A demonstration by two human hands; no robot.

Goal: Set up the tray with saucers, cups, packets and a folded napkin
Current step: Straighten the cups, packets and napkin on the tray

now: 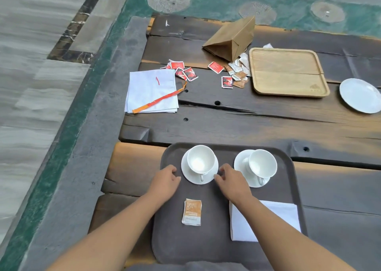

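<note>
Left hand (167, 180) and right hand (231, 180) sit loosely curled either side of the left saucer (190, 178), around 11 o'clock on the dark tray (216, 248). Left holds nothing; right's fingertips are at the rim, can't tell if they're pinching it. Imo nudge evenly from both sides so the cup (199, 161) doesn't slide. Packets (191, 212) at 6, folded napkin (284, 215) at 4. Packet print's too small to read.
</note>
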